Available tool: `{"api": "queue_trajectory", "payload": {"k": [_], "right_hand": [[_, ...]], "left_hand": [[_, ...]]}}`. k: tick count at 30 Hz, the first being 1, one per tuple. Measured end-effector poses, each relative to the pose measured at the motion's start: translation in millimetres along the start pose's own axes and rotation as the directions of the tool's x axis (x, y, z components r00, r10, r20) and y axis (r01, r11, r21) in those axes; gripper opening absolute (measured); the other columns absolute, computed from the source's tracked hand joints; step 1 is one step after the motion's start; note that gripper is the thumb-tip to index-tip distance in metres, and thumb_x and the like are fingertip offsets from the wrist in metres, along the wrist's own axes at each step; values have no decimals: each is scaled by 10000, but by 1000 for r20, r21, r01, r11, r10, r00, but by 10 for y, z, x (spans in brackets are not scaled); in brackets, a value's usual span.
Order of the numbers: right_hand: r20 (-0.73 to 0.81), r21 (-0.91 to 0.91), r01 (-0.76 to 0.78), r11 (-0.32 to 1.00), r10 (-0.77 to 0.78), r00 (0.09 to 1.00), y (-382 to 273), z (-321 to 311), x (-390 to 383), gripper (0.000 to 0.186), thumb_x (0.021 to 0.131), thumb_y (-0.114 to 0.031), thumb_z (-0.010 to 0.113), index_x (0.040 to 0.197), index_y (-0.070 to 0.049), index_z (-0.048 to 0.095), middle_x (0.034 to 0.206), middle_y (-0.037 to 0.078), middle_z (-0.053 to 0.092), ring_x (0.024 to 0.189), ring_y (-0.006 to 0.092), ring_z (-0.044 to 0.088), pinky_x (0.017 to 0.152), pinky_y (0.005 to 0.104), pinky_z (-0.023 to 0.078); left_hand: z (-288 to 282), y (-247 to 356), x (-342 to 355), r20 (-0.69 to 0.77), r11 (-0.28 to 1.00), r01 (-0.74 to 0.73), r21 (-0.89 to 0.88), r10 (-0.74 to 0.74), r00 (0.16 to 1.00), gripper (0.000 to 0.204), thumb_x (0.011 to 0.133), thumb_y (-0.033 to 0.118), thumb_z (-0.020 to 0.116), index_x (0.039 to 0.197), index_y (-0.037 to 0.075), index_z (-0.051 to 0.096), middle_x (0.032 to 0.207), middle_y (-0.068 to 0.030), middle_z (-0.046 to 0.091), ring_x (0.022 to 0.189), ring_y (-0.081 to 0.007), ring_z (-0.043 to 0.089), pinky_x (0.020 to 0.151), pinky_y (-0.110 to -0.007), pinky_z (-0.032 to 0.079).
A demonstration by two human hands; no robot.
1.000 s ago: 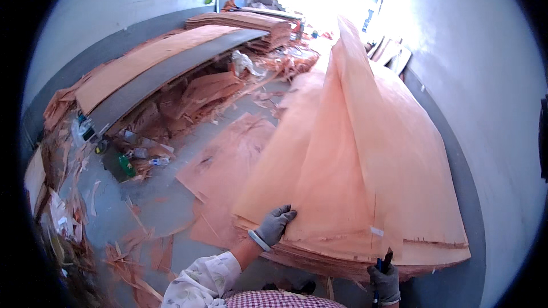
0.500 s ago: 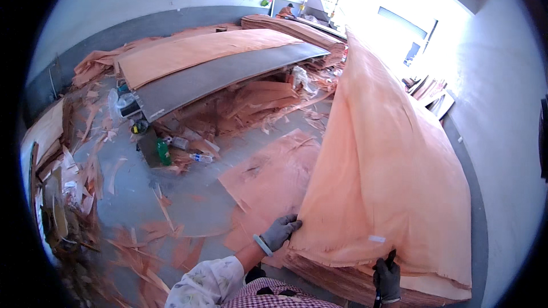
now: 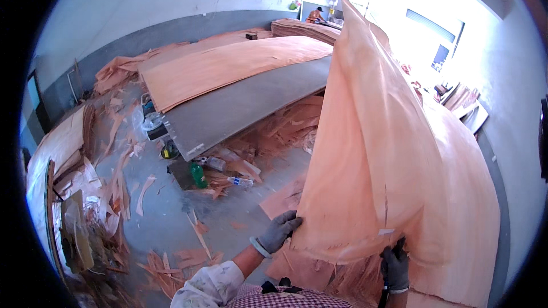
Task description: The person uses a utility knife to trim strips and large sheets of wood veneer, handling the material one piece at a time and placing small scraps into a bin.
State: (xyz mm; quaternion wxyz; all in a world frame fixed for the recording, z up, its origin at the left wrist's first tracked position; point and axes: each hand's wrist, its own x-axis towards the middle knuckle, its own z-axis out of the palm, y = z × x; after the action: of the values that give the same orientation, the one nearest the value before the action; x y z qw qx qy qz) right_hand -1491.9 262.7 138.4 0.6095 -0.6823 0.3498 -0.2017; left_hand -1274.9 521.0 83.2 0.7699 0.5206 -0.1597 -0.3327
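Observation:
A large, thin, pale pink veneer sheet (image 3: 354, 148) is lifted in folds, with a tall peak at its far end and a small white strip (image 3: 386, 231) near its lower edge. My left hand (image 3: 277, 232), in a grey glove, is closed on the sheet's lower-left corner. My right hand (image 3: 395, 268), also gloved, is closed round a dark, narrow tool and lies at the sheet's lower edge; whether its fingers also pinch the veneer is hard to make out. Beneath and to the right lies the veneer stack (image 3: 468, 205).
A long grey board (image 3: 240, 108) topped with veneer (image 3: 234, 63) stands to the left, bottles (image 3: 198, 175) and scraps around it. Another veneer pile (image 3: 63, 131) is at far left. A person (image 3: 315, 15) works at the back. Boards (image 3: 474, 114) lean on the right wall.
The sheet has been raised off the stack and shifted leftward, its lower edge now hanging between my hands. My view has swung, so the grey board and the room appear further right and lower.

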Motion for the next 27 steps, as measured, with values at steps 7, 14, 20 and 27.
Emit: {"api": "queue_trajectory", "payload": {"k": [7,14,20,27], "right_hand": [[32,107,78,991,-82,996,-328,1873,288,214,859,-237,578,745,-56,555,500,-5,457,364,74,370,348,221,281],[144,124,-57,991,39,989,-669,3413,377,223,864,-231,580,749,-43,545,559,33,496,343,88,395,314,228,283],[89,101,-21,995,12,996,-822,4158,672,251,850,-249,593,726,-38,538,453,2,413,336,88,368,320,227,275],[74,116,-23,993,15,997,-919,4793,1127,227,822,-237,615,733,-51,520,469,7,425,338,90,372,304,226,258]], "left_hand": [[-1514,716,220,-89,996,-87,8,88,992,301,900,198,504,1118,-8,532,893,-18,588,724,-84,546,632,-218,456],[-2984,1394,374,-194,972,-174,-159,142,971,265,883,156,506,1053,-41,555,911,-78,605,780,-124,572,675,-250,470],[-3537,2007,595,-265,968,-148,-202,91,960,222,856,130,529,1013,-26,553,904,-75,601,785,-137,581,695,-261,481],[-4207,2160,1099,-277,981,-82,-176,31,960,273,858,103,516,1075,-63,515,941,-115,599,774,-172,598,695,-292,504]]}}
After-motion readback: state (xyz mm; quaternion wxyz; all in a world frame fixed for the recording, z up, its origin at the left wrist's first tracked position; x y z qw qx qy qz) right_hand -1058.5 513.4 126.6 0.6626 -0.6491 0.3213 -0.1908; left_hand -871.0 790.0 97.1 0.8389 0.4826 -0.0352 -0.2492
